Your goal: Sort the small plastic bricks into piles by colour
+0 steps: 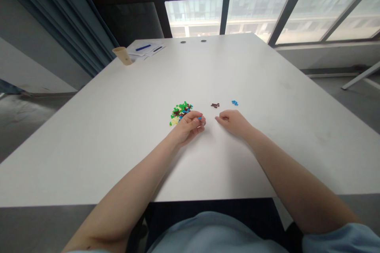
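Observation:
My left hand (190, 125) is closed in a pinch on a small blue building brick (200, 118), just in front of a mixed pile of small bricks (181, 111) in green, brown, blue and pale yellow. The hand hides part of that pile. My right hand (233, 120) rests on the table with its fingers curled; whether anything is between them is hidden. Beyond the hands lie a small group of brown bricks (215, 105) and, to its right, a small group of blue bricks (234, 102).
The white table (133, 158) stretches to the windows. At its far left stand a beige cup (122, 56) and papers (151, 50) with a blue pen (143, 48) on them. Two dark round discs (183, 42) sit near the far edge.

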`<move>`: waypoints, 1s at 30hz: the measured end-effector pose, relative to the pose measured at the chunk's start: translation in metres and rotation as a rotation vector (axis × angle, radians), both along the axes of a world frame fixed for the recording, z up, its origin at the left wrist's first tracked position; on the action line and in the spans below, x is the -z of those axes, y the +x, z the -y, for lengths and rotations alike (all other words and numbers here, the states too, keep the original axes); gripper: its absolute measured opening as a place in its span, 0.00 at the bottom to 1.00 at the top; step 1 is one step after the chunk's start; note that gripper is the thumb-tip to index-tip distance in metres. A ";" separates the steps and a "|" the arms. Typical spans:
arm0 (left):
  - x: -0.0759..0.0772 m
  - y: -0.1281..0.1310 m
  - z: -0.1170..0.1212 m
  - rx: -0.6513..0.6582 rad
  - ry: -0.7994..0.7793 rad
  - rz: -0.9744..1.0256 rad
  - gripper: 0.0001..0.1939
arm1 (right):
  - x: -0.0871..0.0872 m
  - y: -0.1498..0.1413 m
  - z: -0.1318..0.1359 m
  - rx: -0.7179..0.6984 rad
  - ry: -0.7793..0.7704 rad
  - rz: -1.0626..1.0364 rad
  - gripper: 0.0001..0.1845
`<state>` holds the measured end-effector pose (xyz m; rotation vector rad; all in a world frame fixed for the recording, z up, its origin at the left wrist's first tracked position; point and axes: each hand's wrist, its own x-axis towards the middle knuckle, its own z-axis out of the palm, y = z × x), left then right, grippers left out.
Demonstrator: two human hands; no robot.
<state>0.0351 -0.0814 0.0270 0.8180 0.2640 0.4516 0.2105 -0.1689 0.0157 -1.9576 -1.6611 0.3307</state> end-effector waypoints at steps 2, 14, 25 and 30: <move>0.001 0.000 -0.001 0.008 0.023 -0.004 0.16 | -0.001 0.000 0.000 -0.009 0.055 -0.011 0.19; 0.010 0.000 -0.003 0.138 0.361 -0.267 0.23 | -0.035 -0.027 0.014 -0.336 0.436 -0.221 0.04; 0.013 0.002 -0.003 0.105 0.386 -0.312 0.24 | -0.032 -0.022 0.013 -0.363 0.385 -0.202 0.05; 0.013 0.002 -0.005 0.067 0.441 -0.378 0.21 | -0.027 -0.016 0.009 -0.277 0.342 -0.157 0.06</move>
